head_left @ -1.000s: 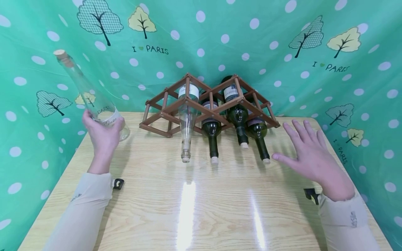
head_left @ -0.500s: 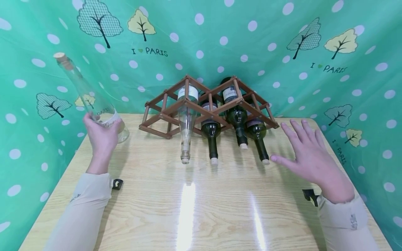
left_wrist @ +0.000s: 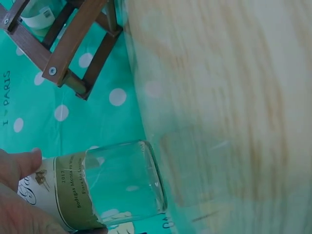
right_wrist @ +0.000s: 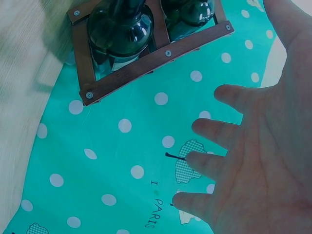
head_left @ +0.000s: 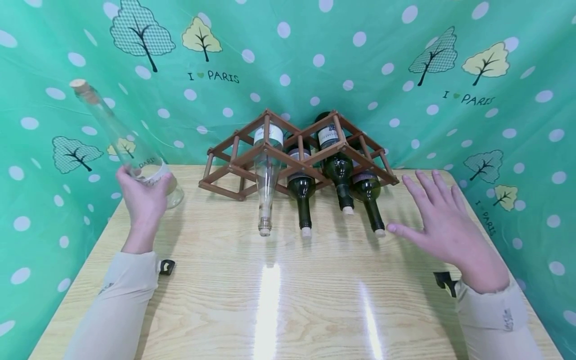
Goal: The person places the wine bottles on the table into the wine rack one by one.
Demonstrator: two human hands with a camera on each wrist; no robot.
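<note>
On the left side of the table, my left hand [head_left: 143, 202] grips a clear, corked glass bottle [head_left: 118, 131] around its label. The bottle stands near the table's far left edge, its neck toward the upper left of the head view. In the left wrist view the bottle's base [left_wrist: 129, 183] and cream label [left_wrist: 73, 192] show, with the thumb on the label. My right hand [head_left: 443, 225] is spread with straight fingers and holds nothing; it hovers right of the wooden wine rack [head_left: 234, 165], near a dark green bottle's [head_left: 372, 200] cork.
In the rack lie another clear bottle [head_left: 266, 187] and more dark green bottles [head_left: 302, 190], [head_left: 339, 172], corks pointing toward me. Behind hangs a green dotted curtain [head_left: 288, 50], which also flanks the light wood table [head_left: 216, 290].
The clear bottle in my left hand has its neck shifted slightly left and down. The right hand stays nearly still, and the whole head view has drifted a little.
</note>
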